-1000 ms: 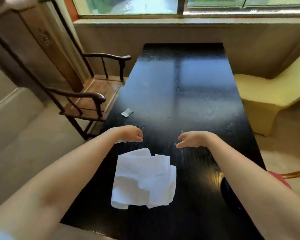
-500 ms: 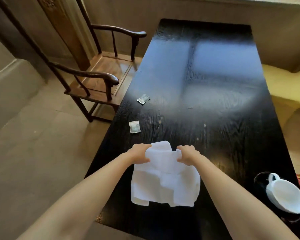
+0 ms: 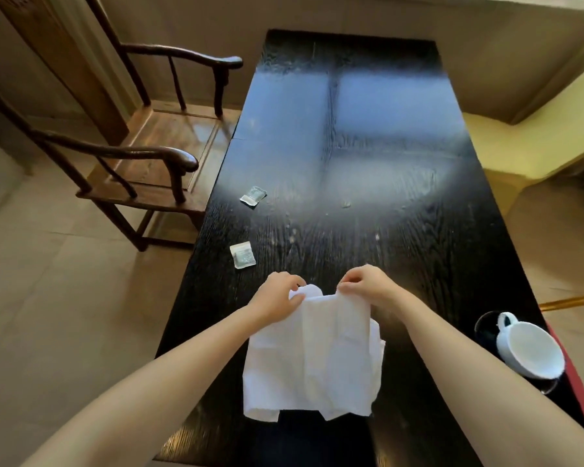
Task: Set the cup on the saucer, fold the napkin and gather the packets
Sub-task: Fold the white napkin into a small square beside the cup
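Both hands pinch the far edge of the white napkin (image 3: 312, 358), left hand (image 3: 277, 296) at one corner and right hand (image 3: 368, 286) at the other, the cloth draping toward the near edge of the dark bench (image 3: 368, 146). Two small packets (image 3: 242, 255) (image 3: 253, 196) lie well apart beyond the left hand, and the white cup (image 3: 530, 350) sits on a dark saucer (image 3: 484, 328) at the right edge

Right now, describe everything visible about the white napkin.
The napkin is plain white, thin and creased, like soft paper or cloth. It is partly opened, rumpled, with uneven overlapping layers. The left hand and right hand pinch its far edge and lift it; the near part hangs to the near edge of the black table.
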Tool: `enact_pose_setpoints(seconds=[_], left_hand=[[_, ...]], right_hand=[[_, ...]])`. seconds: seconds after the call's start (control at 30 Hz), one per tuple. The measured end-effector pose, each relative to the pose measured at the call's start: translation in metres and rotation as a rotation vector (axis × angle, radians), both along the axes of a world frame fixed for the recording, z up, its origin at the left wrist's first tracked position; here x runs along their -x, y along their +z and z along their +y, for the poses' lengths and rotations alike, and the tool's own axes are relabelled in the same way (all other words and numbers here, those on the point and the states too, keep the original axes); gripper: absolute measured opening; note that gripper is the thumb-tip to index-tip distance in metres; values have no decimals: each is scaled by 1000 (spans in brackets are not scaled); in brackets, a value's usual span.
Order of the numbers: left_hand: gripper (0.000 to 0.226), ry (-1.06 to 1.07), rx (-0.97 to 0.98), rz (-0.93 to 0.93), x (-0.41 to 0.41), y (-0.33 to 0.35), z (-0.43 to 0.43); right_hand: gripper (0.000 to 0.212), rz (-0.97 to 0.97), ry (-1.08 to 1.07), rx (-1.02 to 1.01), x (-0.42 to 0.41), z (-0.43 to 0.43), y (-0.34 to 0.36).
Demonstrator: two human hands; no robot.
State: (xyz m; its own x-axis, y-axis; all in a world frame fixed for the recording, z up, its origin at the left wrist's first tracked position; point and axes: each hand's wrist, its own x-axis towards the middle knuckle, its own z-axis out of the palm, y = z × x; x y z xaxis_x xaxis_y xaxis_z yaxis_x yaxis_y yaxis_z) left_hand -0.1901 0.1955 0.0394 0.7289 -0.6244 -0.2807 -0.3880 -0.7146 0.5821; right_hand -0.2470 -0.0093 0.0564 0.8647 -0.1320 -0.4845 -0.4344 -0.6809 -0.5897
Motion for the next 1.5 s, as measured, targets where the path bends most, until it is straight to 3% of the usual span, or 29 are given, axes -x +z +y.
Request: enact_pose_setpoints(seconds=[0.13,0.3,0.5,0.6,0.7,0.83,0.97,1.07,1.2,1.3,1.4,1.5], left_hand=[[36,-116,179,218,28,48,-22],[32,113,423,519,33,91,-42],[27,-13,585,596,15,159,-55],[14,-121,554,577,-1,205,-58],[8,-249,400,474,-16,251,-58],[7,-353,147,163,-31,312,-56],[13,-382,75,115,-37,362,-49],[21,-376,35,82,-38,386,-41],[21,-395,-58,-3,-40,397,-36],[5,-367,43,-265,-39,391,-39],[33,-389,150,-497,-42,381,-39],[35,-414,143,-540,-45,377,-29]], right_hand=[[13,-39,7,-121,-12,-5,56],[13,-116,-25,-220,-18,-12,117],[13,-270,-50,-272,-15,-22,189],[16,-404,-45,-273,-14,-31,223],[27,-526,-53,-344,-10,-43,256],[33,-697,-25,-349,-4,-53,291],[29,-842,3,-262,-2,-60,317],[33,-881,61,-337,2,-65,331],[37,-841,170,-452,4,-69,340],[34,-801,195,-505,5,-70,339],[21,-686,289,-561,9,-75,336],[11,-444,434,-216,17,-84,335]])
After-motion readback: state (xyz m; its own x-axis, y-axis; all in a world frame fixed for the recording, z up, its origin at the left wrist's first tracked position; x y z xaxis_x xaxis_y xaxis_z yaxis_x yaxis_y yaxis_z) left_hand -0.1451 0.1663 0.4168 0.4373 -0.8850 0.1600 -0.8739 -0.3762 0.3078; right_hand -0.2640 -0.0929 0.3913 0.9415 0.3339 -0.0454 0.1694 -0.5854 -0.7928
